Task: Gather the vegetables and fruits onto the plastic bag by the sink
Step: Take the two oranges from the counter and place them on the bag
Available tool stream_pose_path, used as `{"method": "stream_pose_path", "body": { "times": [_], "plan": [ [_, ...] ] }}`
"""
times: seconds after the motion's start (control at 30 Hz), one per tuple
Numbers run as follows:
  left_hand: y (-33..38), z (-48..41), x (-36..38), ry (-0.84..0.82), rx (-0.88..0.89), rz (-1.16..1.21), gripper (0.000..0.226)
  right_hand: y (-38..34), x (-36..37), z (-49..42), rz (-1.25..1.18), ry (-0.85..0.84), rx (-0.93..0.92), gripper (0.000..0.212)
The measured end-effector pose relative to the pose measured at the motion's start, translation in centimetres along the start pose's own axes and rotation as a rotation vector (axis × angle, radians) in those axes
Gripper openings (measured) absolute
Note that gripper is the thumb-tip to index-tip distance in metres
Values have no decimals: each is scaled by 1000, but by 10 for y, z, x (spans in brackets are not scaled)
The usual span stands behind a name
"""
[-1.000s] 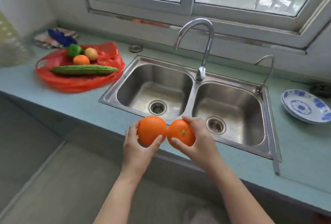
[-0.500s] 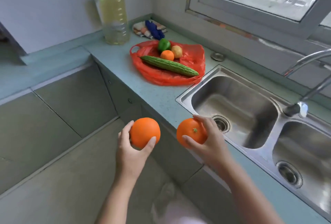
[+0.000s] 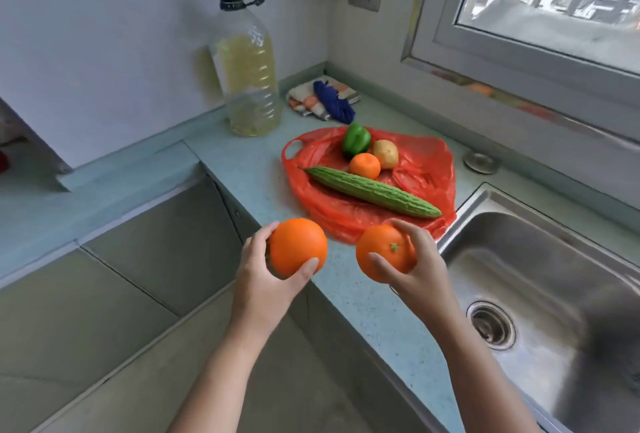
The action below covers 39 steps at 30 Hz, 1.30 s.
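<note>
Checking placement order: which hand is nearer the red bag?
Right. The right hand, holding an orange, is at the red bag's near edge; the left hand, with its orange, is short of it, further left.

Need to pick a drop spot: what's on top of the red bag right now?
On the red bag: a bitter gourd, a small orange, a green pepper and a potato. Anything under its folds is hidden.

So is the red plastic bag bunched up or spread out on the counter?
Spread out. The red plastic bag lies flat, a handle loop showing at its left, with the bitter gourd and green pepper resting on top.
</note>
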<state>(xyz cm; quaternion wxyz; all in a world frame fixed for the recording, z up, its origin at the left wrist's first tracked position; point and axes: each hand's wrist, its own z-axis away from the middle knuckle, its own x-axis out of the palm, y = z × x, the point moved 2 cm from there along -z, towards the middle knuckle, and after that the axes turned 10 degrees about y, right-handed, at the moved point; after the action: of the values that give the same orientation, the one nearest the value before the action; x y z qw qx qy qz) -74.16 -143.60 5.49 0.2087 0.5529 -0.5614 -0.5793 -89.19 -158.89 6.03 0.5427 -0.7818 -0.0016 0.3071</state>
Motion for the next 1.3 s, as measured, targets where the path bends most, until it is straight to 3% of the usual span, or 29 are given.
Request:
{"method": "stream_pose_path", "body": {
  "times": [0.3, 0.6, 0.9, 1.3],
  "plan": [
    [-24, -70, 12, -139, 5, -45, 72, 0, 45, -36, 36, 42, 103, 58],
    [-43, -175, 13, -411, 103, 16, 73, -37, 88, -72, 103, 282, 197, 56],
    [-50, -239, 63, -556, 111, 118, 72, -44, 124, -98, 123, 443, 236, 57],
    [-48, -307, 171, -563, 212, -38, 71, 27, 99, -190, 144, 551, 300, 55]
  ]
}}
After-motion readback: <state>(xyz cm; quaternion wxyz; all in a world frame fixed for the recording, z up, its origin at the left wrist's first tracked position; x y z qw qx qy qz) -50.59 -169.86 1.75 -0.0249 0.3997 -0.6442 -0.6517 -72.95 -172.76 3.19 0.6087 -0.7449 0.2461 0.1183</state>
